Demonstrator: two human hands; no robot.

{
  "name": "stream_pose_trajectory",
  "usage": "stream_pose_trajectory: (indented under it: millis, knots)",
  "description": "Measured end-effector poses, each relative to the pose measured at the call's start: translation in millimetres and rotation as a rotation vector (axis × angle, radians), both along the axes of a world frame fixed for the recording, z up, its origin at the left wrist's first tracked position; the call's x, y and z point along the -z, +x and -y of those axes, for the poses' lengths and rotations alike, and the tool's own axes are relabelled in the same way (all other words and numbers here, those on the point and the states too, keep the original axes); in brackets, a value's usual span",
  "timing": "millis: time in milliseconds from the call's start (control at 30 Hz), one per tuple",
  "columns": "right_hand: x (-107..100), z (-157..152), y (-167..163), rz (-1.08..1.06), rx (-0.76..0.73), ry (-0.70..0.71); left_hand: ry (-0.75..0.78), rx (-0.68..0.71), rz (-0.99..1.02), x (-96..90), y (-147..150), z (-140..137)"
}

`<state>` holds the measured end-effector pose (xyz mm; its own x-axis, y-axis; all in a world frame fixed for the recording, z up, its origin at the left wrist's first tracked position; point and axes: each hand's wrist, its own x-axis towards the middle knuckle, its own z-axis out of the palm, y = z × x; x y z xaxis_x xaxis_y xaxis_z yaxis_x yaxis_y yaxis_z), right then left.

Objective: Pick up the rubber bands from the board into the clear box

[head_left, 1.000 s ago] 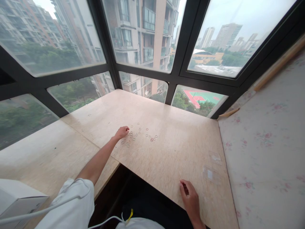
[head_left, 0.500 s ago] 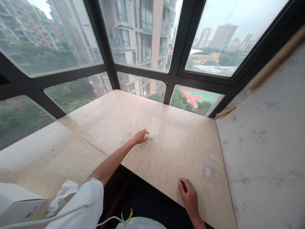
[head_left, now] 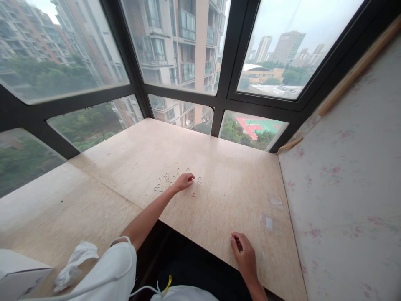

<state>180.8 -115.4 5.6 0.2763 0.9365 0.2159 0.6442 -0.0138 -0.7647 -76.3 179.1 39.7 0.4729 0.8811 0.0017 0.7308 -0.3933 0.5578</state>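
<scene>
Rings (head_left: 167, 177) apparently being handled by left hand (head_left: 184, 182), right hand (head_left: 246, 253) curled; either grip's contents can't be told. Fine pinch needed next.

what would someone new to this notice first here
Probably the big dark-framed windows filling the upper part of the view, with a red-and-green court visible through a small lower pane. Next, likely, the thin small rings scattered mid-tabletop, with the left hand among them and the right hand apart, by the near edge.
</scene>
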Motion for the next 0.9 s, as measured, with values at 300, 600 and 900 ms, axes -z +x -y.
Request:
stream_pose_trajectory:
  millis: [300, 600, 900]
  knots:
    - [0.9, 0.1, 0.5, 0.002, -0.008, -0.003, 0.051, -0.305, -0.044, -6.8, -51.6, 2.8]
    - [1.2, 0.1, 0.7, 0.011, -0.001, -0.010, 0.103, -0.360, -0.127, -4.1, -44.1, 14.2]
    - [3.5, -0.5, 0.4, 0.030, -0.005, 0.009, 0.184, -0.693, -0.227, 8.6, -55.7, 42.6]
